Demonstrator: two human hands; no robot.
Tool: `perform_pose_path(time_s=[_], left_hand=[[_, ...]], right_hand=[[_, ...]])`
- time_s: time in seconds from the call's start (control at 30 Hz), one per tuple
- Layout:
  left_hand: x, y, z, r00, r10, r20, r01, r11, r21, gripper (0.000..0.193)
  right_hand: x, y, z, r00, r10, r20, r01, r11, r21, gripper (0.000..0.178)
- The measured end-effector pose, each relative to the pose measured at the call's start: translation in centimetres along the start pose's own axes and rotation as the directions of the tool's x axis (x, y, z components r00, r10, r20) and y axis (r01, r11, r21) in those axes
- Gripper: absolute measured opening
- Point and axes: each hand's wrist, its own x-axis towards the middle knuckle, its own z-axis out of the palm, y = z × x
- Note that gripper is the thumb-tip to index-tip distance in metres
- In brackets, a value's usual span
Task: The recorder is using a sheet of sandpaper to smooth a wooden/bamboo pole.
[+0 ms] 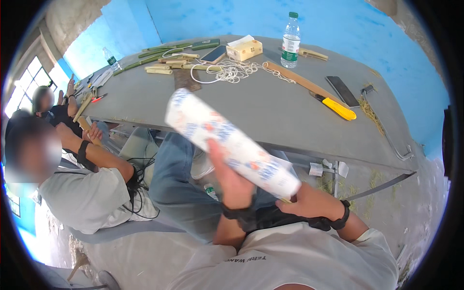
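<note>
Across my lap, a long white tube-shaped bundle [227, 140] in printed wrapping with blue and orange marks slants from upper left to lower right. My left hand [229, 176], slightly blurred, grips it around the middle from the near side, thumb pointing up along it. At its lower right end, my right hand [314, 200] is closed round the bundle. What the wrapping covers is hidden, though a sliver of yellowish material shows by the right fingers. Both wrists wear black straps.
On the grey table [145, 104] lie a yellow utility knife [340, 109], a bamboo strip [299, 79], phones, white cord [234, 71], a tissue box [245, 49], bamboo pieces and a water bottle [290, 43]. A person [92, 193] sits close on my left, holding a bamboo piece.
</note>
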Motion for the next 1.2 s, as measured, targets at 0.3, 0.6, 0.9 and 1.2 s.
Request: perform_pose_path(time_s=[0.3, 0.6, 0.9, 1.2], left_hand=[[2.6, 4.9, -3.8, 0.995, -0.083, 0.059, 0.092, 0.983, -0.157, 0.044], [0.6, 1.2, -1.8, 0.982, -0.159, 0.103, 0.164, 0.985, -0.044, 0.051], [-0.1, 1.0, -1.3, 0.994, -0.086, 0.068, 0.088, 0.996, -0.018, 0.057], [0.5, 1.1, -1.6, 0.997, -0.067, 0.039, 0.069, 0.997, -0.041, 0.050]], right_hand=[[-0.5, 0.3, -1.1, 0.999, -0.007, 0.041, 0.012, 0.992, -0.124, 0.048], [-1.2, -1.4, -1.1, 0.989, 0.095, -0.109, -0.093, 0.995, 0.027, 0.044], [-1.6, -1.1, -1.8, 0.997, 0.073, -0.027, -0.072, 0.997, 0.041, 0.050], [-1.2, 0.8, -0.1, 0.990, 0.020, -0.141, -0.021, 1.000, -0.006, 0.047]])
